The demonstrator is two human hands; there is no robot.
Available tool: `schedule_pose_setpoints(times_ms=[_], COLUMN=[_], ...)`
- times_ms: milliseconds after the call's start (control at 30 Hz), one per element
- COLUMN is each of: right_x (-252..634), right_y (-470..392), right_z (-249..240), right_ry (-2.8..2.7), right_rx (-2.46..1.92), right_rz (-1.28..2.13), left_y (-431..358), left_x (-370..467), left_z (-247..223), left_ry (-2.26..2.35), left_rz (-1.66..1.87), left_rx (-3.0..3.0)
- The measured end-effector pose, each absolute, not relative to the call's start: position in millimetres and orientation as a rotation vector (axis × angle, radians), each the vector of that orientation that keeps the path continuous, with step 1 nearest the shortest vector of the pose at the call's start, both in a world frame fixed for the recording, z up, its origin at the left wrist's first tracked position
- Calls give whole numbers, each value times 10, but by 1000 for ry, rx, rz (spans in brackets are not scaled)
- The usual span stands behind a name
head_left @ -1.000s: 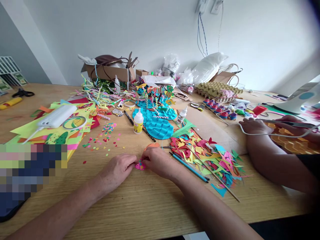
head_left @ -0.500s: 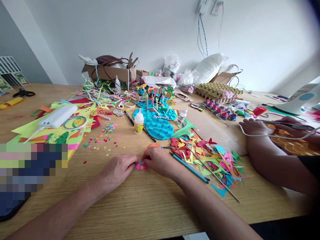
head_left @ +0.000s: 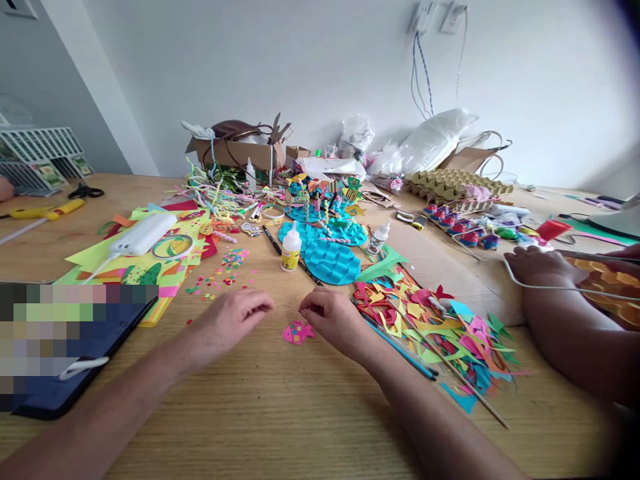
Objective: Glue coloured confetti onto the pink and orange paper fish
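A pink paper fish (head_left: pixel 298 333) with coloured dots lies flat on the wooden table, just below the gap between my hands. My left hand (head_left: pixel 239 319) hovers to the upper left of it, thumb and fingers drawn together in a pinch. Close above the fish's tail is my right hand (head_left: pixel 331 321), its fingers curled and tips together. Whether either pinch holds something tiny, I cannot make out. Beyond the hands stands a yellow-labelled glue bottle (head_left: pixel 291 249), beside a blue scalloped paper piece (head_left: pixel 332 261). Small paper dots (head_left: pixel 234 257) are scattered to the left.
Paper scraps (head_left: pixel 430 320), pencils and a wooden stick (head_left: pixel 463 377) lie to the right. A tablet (head_left: pixel 95 373) sits at left, near coloured sheets and a white power bank (head_left: pixel 144 235). Another person's hand (head_left: pixel 543 265) rests at far right.
My hands have moved apart and off the pink fish, which now shows whole on the table. The view has shifted left, so things appear further right.
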State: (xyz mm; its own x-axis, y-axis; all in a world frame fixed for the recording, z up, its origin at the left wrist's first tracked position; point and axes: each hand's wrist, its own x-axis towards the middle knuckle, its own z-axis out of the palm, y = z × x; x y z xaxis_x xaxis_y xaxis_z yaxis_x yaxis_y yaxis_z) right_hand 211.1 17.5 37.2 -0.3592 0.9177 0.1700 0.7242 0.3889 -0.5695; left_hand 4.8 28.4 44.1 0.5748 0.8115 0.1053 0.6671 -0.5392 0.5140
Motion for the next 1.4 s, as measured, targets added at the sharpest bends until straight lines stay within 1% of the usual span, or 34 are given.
schedule_pose_setpoints(times_ms=[67, 133, 233, 300, 500, 767, 967, 1133, 1400], right_x=[2115, 2115, 2120, 2132, 2168, 2175, 2194, 2209, 2198], right_y=[169, 164, 163, 164, 171, 187, 195, 202, 203], right_z=[379, 383, 384, 382, 374, 327, 310, 301, 307], right_ry=[-2178, -2174, -2197, -2206, -2181, -2190, -2210, -2220, -2226], right_rx=[-1376, -1355, -1333, -1329, -1339, -1308, -1310, -1328, -1349], right_rz=[557, 561, 558, 549, 526, 521, 531, 519, 507], left_y=[369, 449, 554, 624, 824, 903, 931, 904, 862], left_x=[-127, -284, -453, -541, -774, -839, -880, -864, -859], left_z=[565, 613, 550, 493, 570, 483, 558, 547, 375], left_ry=[1270, 1345, 1430, 1476, 1703, 1621, 1641, 1627, 1559], left_rz=[420, 274, 57, -21, -40, -147, -203, -201, -172], left_rx=[2425, 2441, 2481, 2489, 2449, 2416, 2362, 2365, 2444])
